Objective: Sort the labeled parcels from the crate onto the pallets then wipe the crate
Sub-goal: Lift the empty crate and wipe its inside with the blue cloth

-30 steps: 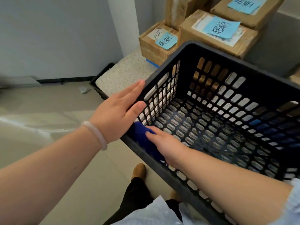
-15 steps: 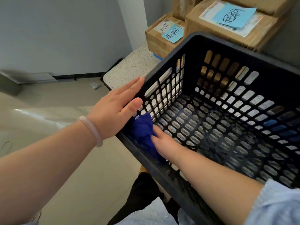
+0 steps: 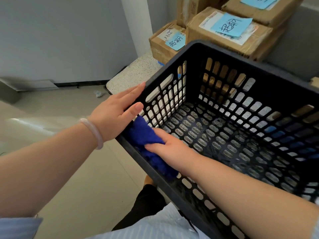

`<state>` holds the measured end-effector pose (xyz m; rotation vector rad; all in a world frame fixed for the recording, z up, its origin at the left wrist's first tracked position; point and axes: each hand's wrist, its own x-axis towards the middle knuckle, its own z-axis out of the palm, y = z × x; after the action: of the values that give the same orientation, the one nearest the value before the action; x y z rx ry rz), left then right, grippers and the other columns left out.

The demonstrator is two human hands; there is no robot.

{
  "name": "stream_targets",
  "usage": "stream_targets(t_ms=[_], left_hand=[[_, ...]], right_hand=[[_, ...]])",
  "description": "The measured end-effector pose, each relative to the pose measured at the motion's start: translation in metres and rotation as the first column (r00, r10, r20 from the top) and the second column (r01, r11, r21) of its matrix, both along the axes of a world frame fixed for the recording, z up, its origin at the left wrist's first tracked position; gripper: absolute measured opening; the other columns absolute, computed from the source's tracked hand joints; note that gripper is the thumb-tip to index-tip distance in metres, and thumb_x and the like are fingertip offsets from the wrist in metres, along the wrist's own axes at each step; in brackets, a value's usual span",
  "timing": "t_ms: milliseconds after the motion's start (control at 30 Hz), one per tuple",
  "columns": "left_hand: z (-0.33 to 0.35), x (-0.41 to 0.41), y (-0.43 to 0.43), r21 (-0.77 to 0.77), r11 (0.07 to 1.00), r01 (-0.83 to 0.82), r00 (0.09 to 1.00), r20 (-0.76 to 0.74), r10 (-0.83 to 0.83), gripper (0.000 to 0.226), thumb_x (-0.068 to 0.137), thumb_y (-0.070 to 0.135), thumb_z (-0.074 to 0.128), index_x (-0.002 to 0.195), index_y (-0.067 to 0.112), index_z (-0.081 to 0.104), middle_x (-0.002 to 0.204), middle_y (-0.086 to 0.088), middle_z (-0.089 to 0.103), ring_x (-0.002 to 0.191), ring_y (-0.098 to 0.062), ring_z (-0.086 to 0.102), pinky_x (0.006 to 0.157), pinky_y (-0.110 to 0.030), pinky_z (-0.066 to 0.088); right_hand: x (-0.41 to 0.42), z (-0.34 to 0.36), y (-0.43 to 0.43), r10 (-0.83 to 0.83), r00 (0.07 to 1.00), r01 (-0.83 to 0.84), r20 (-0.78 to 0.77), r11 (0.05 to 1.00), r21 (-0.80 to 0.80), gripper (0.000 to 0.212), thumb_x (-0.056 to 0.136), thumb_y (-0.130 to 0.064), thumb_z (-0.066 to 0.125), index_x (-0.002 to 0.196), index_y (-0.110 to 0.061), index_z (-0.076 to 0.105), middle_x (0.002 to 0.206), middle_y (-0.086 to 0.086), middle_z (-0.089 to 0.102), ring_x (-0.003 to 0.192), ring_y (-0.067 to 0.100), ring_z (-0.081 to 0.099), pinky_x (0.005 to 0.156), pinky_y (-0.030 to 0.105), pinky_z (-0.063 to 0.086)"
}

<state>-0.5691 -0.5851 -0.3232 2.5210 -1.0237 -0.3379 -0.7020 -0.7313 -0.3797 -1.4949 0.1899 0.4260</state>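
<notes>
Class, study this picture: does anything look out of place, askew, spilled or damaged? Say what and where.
One small thing: a crumpled scrap lies on the floor near the wall, like stray litter. The crate looks undamaged.

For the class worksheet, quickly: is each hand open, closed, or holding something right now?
Left hand: open, fingers straight, flat against the black crate's outer wall.
Right hand: closed on the blue cloth, inside the crate.
</notes>
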Motion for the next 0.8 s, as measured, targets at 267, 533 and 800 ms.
stream_targets(t_ms=[267,533,800], left_hand=[[0.0,-0.001,0.0,0.005,1.0,-0.011,1.0,0.015,0.011,0.064,0.089,0.06,0.023,0.15,0.041,0.02,0.14,0.031,0.022,0.122,0.02,0.015,0.096,0.006,0.005],[0.0,-0.003,-0.001,0.028,0.999,-0.04,0.999,0.013,0.04,0.06,0.091,0.062,0.023,0.149,0.047,0.017,0.137,0.029,0.026,0.137,-0.001,0.022,0.099,-0.006,0.013],[0.0,-0.004,-0.002,0.064,0.996,-0.069,0.997,0.028,0.067,0.061,0.09,0.056,0.025,0.15,0.045,0.02,0.152,0.01,0.035,0.139,-0.012,0.027,0.104,-0.017,0.015]], right_hand=[[-0.012,-0.026,0.005,-0.06,0.996,0.062,0.059,0.997,-0.049,0.044,0.092,-0.019,0.06,0.11,-0.059,0.054,0.107,-0.019,0.06,0.101,0.005,0.059,0.093,0.032,0.047],[-0.012,-0.101,-0.01,0.188,0.952,-0.303,-0.243,0.707,-0.64,0.036,0.096,-0.034,0.051,0.132,-0.036,0.045,0.115,0.002,0.054,0.105,0.024,0.057,0.087,0.034,0.047],[-0.023,0.023,-0.023,0.097,0.99,-0.09,0.106,0.993,-0.071,0.026,0.097,-0.026,0.055,0.102,-0.051,0.057,0.099,-0.017,0.066,0.088,-0.008,0.06,0.075,0.008,0.044]])
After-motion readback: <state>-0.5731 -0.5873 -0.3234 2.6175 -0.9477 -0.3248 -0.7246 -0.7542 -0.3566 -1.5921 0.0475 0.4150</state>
